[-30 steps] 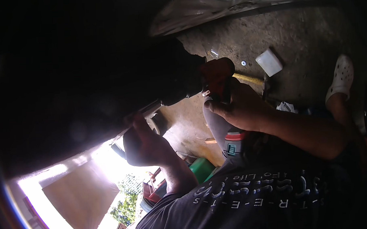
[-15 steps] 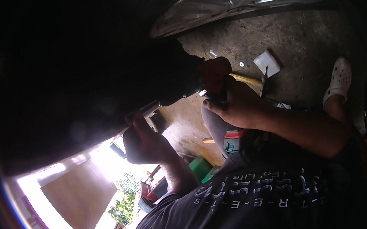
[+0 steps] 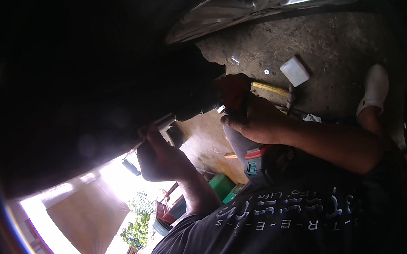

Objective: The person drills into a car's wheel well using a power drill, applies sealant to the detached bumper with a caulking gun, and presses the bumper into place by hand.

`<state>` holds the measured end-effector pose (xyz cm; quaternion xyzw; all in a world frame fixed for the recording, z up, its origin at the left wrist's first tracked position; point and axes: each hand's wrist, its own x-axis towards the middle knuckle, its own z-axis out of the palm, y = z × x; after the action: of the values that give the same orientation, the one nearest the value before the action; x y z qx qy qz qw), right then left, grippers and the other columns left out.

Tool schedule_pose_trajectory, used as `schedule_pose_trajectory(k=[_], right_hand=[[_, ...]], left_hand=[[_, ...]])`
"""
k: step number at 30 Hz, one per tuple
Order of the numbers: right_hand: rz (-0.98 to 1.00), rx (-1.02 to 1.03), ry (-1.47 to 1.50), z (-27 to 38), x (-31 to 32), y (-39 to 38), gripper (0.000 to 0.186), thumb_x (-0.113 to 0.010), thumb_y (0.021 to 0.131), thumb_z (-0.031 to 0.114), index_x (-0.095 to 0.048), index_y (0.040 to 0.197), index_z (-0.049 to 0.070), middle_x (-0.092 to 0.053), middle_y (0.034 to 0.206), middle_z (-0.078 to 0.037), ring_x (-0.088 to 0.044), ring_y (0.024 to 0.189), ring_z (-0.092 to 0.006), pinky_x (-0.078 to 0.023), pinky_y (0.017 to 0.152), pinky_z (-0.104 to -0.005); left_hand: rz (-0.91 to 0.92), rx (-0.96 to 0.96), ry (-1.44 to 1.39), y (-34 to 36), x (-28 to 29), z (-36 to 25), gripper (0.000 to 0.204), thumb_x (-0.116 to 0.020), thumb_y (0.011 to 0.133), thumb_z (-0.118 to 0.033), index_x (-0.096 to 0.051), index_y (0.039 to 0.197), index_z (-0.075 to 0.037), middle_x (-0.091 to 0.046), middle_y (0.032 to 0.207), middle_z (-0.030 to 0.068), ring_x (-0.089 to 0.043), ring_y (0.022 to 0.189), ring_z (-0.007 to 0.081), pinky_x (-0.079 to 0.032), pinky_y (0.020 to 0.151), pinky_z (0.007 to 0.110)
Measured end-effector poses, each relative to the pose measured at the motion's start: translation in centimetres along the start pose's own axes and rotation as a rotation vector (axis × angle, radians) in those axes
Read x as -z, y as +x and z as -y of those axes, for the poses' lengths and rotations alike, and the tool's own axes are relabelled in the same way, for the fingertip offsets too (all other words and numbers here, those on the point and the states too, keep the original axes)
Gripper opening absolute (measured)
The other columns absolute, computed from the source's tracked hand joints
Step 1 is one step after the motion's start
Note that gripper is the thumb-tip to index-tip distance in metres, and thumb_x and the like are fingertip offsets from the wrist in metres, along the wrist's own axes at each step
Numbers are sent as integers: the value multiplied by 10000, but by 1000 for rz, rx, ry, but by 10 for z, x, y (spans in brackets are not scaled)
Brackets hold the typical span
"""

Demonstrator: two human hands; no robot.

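Note:
My right hand [image 3: 257, 120] is closed around a red-and-black cordless power tool [image 3: 232, 89], whose grey battery base with a red band [image 3: 254, 165] hangs below my wrist. The tool's head is against the dark underside of a large body [image 3: 180, 92], where details are lost in shadow. Lower left, my left hand [image 3: 162, 160] is closed, its fingers raised to the lit edge of a narrow metal piece [image 3: 165, 121] along that underside. What exactly it grips is hidden.
On the concrete floor [image 3: 335, 46] lie a white plastic box [image 3: 295, 71], a yellow-handled tool [image 3: 268, 87] and a small washer [image 3: 266, 72]. Crumpled silvery metal [image 3: 253, 9] crosses the top. My foot in a white clog [image 3: 373, 87] is at right; green containers [image 3: 220, 187] are below.
My right hand and the power tool have dropped slightly and shifted a little left, uncovering more of the yellow handle behind. My left hand has stayed nearly still.

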<state>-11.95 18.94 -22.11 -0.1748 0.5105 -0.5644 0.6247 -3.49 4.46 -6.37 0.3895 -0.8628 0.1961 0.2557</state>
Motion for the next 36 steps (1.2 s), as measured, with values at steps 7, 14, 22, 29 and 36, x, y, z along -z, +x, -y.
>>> schedule_pose_trajectory(k=[7,14,22,29,36], right_hand=[[61,17,44,3,-2,1,574,-701,1009,473,-611,1394,57,-722,1266,-238,-726,1188,-383,-572,1024,-459],[80,-23,31,13,3,-1,648,-704,1008,467,-559,1429,-3,-701,1296,-261,-712,1225,-373,-568,1031,-450],[42,13,41,4,-7,3,642,-714,1007,452,-545,1438,5,-701,1304,-255,-715,1222,-379,-573,1024,-452],[42,-6,4,9,-1,1,635,-717,1010,451,-547,1422,-1,-705,1283,-264,-723,1202,-396,-576,1018,-472],[21,8,-24,14,0,1,635,-717,1011,465,-556,1379,-27,-724,1231,-269,-733,1168,-421,-581,1003,-483]], left_hand=[[-59,-73,-68,0,-5,0,163,-823,975,-135,-827,936,24,-833,870,96,-742,697,135,-593,672,296],[4,-22,-16,0,1,3,179,-815,996,-153,-835,985,24,-825,847,91,-725,677,129,-579,644,293],[-13,-49,-15,-2,-4,7,157,-794,1018,-122,-832,1008,30,-814,821,94,-708,663,120,-571,624,293],[-5,30,-9,0,-2,0,168,-806,1015,-140,-833,998,25,-808,797,81,-693,655,97,-551,604,273],[-99,30,-110,3,-5,-9,333,-847,977,-246,-768,724,-44,-688,633,-8,-538,526,62,-382,526,251]])
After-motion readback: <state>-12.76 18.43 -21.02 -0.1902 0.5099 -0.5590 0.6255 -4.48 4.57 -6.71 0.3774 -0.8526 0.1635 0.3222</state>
